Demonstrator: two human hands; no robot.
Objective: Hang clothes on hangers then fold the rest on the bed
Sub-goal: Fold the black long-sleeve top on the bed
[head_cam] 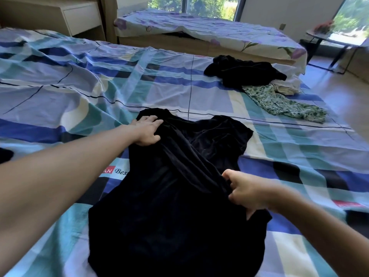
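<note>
Black velvet garment (175,176) lies spread on the plaid-sheeted bed (79,86), neck end far. Left hand (146,129) grips its far shoulder, fingers fanned over the cloth; right hand (247,191) pinches a fold at the near side — a ridge runs between them. Far right on the bed: black heap (243,71), green floral piece (279,102), cream item (285,87), touching. Second bed (199,31) beyond.
</note>
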